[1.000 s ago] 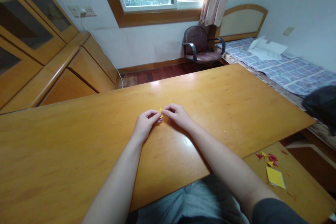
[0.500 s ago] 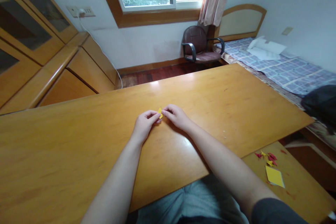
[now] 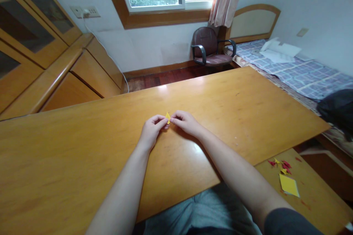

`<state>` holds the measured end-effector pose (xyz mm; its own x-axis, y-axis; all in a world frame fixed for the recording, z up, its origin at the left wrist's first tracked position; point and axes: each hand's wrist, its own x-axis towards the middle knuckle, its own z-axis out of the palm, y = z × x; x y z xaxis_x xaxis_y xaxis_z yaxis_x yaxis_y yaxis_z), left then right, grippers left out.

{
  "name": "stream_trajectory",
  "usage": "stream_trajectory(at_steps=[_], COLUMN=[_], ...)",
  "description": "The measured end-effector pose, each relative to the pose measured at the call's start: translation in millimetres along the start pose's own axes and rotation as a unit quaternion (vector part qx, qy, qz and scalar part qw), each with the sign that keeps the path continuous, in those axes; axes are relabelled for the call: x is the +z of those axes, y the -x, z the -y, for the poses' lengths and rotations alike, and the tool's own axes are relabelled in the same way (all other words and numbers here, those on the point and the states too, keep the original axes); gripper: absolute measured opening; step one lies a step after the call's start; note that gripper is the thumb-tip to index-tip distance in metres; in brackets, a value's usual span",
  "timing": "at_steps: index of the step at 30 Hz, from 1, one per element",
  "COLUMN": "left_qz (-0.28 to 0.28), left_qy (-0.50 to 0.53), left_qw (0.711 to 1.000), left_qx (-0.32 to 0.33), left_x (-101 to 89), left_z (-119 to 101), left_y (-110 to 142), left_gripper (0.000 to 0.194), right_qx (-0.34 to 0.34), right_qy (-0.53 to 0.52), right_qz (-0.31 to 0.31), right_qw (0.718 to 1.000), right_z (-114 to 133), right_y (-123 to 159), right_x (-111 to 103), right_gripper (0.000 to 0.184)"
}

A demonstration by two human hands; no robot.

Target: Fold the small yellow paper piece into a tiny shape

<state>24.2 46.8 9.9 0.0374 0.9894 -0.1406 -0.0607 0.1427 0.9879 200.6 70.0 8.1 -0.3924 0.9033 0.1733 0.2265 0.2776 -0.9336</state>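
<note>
Item: one small yellow folded paper (image 3: 167,117), pointed at its far end. Location: between the fingertips of the two hands, over the far half of the table, straight ahead of the person. Long axis: running roughly away from the body, the point outward, leaning slightly left; it thus lay across the line joining the hands. Contact with the tabletop: could not be told.

Left hand (image 3: 151,128): closed in a pinch on the paper's left side, thumb lying over its lower part, other fingers partly hidden behind.

Right hand (image 3: 186,122): thumb and forefinger brought together on the paper's right edge. Both hands touched the piece, so neither was nearer; the left covered more of it. The fingertips of the two nearly met.

Table (image 3: 104,154): wooden, glossy, carrying both forearms close above it.

Lower board (image 3: 325,205): at the person's right, beneath table level, well apart from the hands. On it, a cluster of small red and yellow folded pieces (image 3: 286,164), and just nearer the body, a yellow square of paper (image 3: 288,185), pale at its edge.

Beyond: a brown chair (image 3: 205,42) and a bed (image 3: 311,75) with checked cover.
</note>
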Motion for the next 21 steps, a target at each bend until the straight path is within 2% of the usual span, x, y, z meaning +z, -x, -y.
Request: stream_trajectory(at_steps=[6,10,21], left_qz=[0.001,0.0,-0.022], left_qy=[0.003,-0.033,0.026], left_qw=[1.0,0.999,0.999], left_qx=[0.008,0.026,0.014], left_x=[2.1,1.3,1.3], left_z=[-5.5,-4.2,-4.7], left_y=[2.4,1.9,2.8], left_gripper=[0.03,0.025,0.024], right_qx=[0.009,0.02,0.06], right_qy=[-0.009,-0.026,-0.099], right_qz=[0.032,0.051,-0.003], right_qw=[0.999,0.998,0.993], right_z=[1.9,1.8,5.4], right_y=[2.8,4.5,3.3], right_x=[-2.2,-1.9,-0.3], right_gripper=[0.015,0.014,0.021])
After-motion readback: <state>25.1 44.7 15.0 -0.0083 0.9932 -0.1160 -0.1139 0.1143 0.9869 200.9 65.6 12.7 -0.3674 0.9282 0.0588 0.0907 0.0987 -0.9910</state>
